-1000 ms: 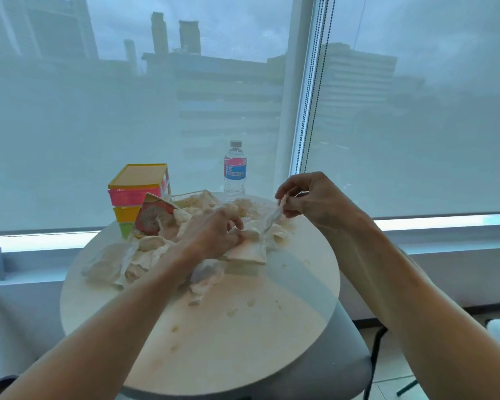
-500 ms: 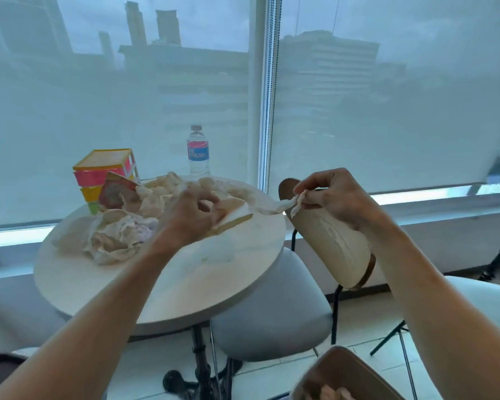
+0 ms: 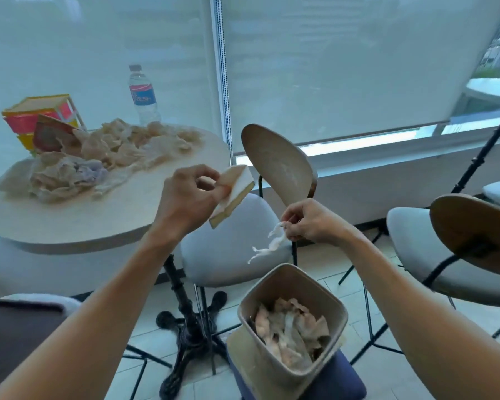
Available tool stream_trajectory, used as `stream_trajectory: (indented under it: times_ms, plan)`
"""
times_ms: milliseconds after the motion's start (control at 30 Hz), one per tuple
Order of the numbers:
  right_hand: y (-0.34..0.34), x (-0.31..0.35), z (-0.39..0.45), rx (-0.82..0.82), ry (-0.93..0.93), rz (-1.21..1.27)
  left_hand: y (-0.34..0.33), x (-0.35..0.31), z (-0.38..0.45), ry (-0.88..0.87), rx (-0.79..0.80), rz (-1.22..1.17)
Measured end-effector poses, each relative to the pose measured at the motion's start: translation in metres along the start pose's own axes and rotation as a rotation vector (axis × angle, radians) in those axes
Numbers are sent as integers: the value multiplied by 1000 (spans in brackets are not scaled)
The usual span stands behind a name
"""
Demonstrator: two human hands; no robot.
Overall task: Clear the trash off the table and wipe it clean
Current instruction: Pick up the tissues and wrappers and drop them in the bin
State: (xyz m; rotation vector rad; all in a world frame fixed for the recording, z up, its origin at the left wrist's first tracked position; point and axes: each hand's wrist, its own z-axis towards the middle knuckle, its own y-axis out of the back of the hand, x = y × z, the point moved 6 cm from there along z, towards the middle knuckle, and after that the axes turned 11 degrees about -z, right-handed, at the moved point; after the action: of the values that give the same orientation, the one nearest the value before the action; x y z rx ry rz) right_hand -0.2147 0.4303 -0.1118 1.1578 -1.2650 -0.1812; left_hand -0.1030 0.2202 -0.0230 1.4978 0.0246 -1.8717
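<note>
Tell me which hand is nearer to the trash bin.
Right. The right hand hangs above the trash bin, pinching a tissue strip; the left hand holds a sponge farther up and left.

I see left hand (image 3: pixel 185 197) gripping a sponge (image 3: pixel 233 192) past the counter (image 3: pixel 78 220) edge | right hand (image 3: pixel 309 220) pinching a twisted tissue strip (image 3: pixel 267 246) above the trash bin (image 3: pixel 293 321) | crumpled tissues (image 3: pixel 98 157) heaped on counter

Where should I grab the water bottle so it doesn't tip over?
Grip the water bottle around its middle, at the label. It stands upright at the table's far edge, with crumpled tissues in front, so reach over them and close your hand on it from the side.
</note>
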Motion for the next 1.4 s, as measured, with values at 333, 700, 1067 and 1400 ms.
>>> stream_trajectory:
  times_ms: [333,700,1067,1400]
  plan:
    - [-68,-97,-30,166,-192,-143,-82,50,-75,158,130,305]
    - [-49,-83,-35,100,-134,-56,-129,103,-122,348,237,421]
    - [-16,14,-5,-18,140,-13,-61,35,-67,181,187,243]
    - [5,138,73,-166,287,9,69,-1,12,119,-69,300]
